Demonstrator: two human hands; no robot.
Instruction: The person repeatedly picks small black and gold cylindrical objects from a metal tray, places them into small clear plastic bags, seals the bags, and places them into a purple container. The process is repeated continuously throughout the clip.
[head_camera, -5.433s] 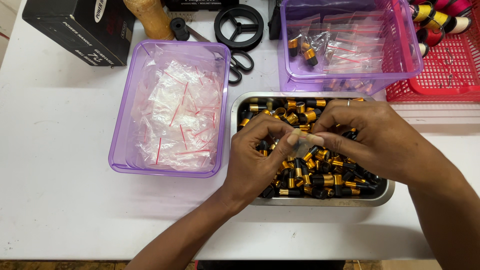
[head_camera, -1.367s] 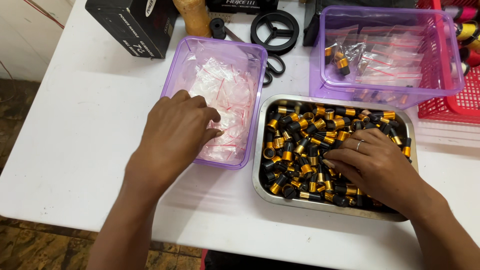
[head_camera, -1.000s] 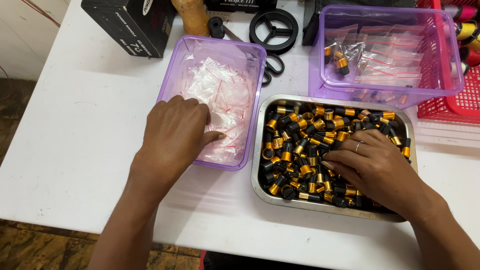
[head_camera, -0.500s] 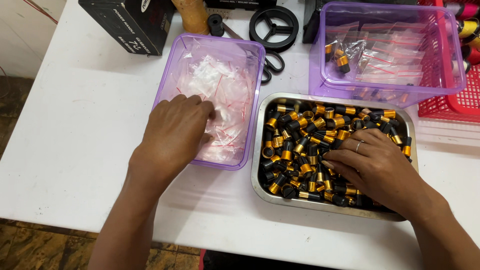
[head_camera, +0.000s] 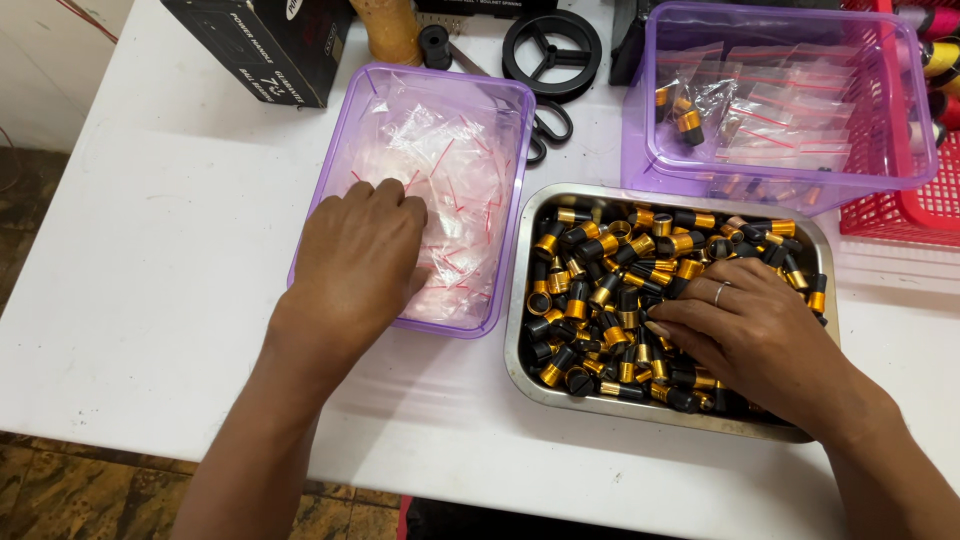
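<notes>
The left hand (head_camera: 358, 262) lies palm down inside the left tub (head_camera: 335, 170), a shallow purple plastic container of small clear bags (head_camera: 455, 190) with red seal strips. Its fingers are spread and lightly curled over the pile, tips pressing into the bags. Whether one bag is pinched beneath them cannot be told; the palm hides the contact.

The right hand (head_camera: 765, 335) rests in the steel tray (head_camera: 522, 330), fingers flat and extended leftward over the black-and-gold caps (head_camera: 600, 260) that fill it. No cap can be seen between the fingertips; the grip looks loose, more a sweep or a sort than a hold. A ring shows on one finger.

Change noted: some seconds ago both hands met over the tray, working one bag between them. They have since parted. The left hand crossed to the left tub over a second ago and has crept slightly deeper into the pile; the right has kept to the same spot in the tray, with little movement. Judged from this, one bag is done with and a fresh round of bag and caps is starting.

A second purple tub (head_camera: 640, 130) stands behind the tray and holds bags, at least one with caps inside. A red basket (head_camera: 900, 210) sits at the far right. A black box (head_camera: 265, 45), a black spool (head_camera: 552, 50) and scissors (head_camera: 548, 125) lie at the far edge of the white table (head_camera: 150, 250).
</notes>
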